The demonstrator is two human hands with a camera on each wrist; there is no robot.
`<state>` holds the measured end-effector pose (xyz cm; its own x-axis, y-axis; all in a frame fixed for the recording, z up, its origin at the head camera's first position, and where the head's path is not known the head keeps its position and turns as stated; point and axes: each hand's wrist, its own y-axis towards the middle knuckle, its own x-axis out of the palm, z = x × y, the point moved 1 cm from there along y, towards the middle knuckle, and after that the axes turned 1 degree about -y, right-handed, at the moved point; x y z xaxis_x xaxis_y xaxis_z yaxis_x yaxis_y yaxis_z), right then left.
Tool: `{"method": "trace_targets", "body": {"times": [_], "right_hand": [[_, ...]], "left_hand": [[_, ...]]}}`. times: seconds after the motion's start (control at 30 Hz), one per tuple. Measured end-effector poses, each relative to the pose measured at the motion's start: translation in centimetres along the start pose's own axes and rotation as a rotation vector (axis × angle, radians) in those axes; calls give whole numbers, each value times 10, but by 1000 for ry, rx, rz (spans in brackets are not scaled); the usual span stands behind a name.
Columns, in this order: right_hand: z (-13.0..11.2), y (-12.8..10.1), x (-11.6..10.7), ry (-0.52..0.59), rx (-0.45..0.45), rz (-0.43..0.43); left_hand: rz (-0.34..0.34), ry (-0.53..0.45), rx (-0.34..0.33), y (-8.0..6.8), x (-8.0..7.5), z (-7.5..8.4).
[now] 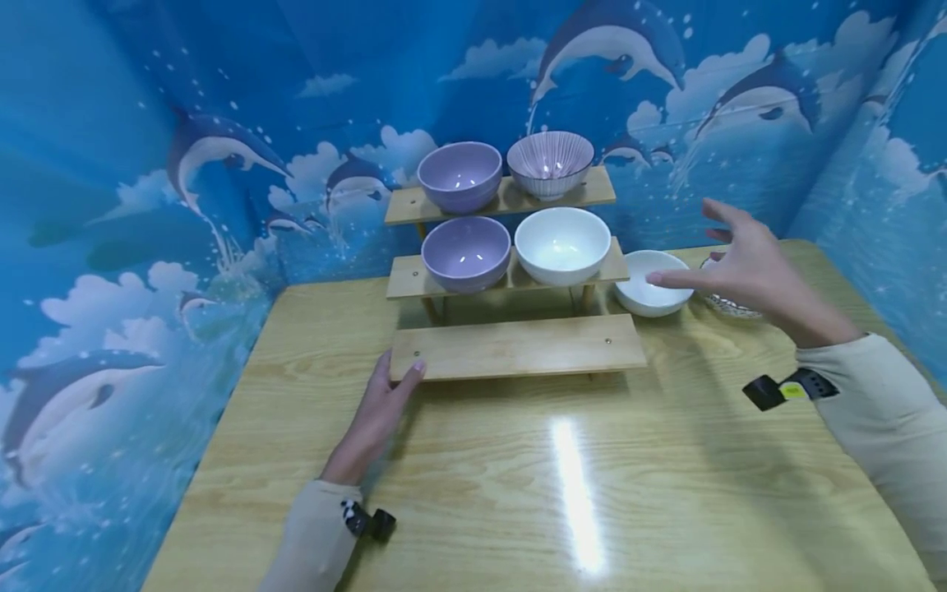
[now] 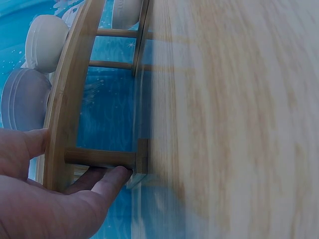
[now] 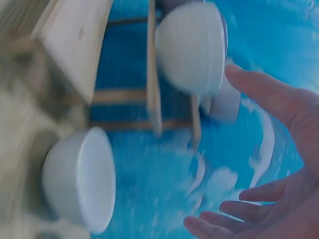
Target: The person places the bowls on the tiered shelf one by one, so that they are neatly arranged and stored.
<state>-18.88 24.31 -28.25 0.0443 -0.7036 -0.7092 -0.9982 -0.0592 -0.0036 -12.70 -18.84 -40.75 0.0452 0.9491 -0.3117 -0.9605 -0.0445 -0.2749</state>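
A three-step wooden display rack stands on the table. My left hand grips the left end of its lowest step, thumb on top and fingers under the board, near a round leg in the left wrist view. My right hand is held in the air with fingers spread and nothing in it, over a white bowl on the table right of the rack. On the middle step sit a purple bowl and a white bowl. The top step bears another purple bowl and a striped bowl.
Beside the white bowl on the table, partly behind my right hand, is a patterned bowl. The wooden table reaches toward me, with a bright light reflection. A blue dolphin-print cloth hangs behind and along both sides.
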Motion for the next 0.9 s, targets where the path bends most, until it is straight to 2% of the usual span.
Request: {"method": "trace_targets", "body": {"times": [0.3, 0.6, 0.9], "right_hand": [[65, -7, -18, -71, 144, 32], [119, -2, -14, 48, 173, 63], [153, 6, 3, 135, 245, 92]], "left_hand": [[3, -9, -2, 1, 1, 0], [-17, -27, 31, -1, -1, -1], [4, -18, 6, 1, 1, -1]]}}
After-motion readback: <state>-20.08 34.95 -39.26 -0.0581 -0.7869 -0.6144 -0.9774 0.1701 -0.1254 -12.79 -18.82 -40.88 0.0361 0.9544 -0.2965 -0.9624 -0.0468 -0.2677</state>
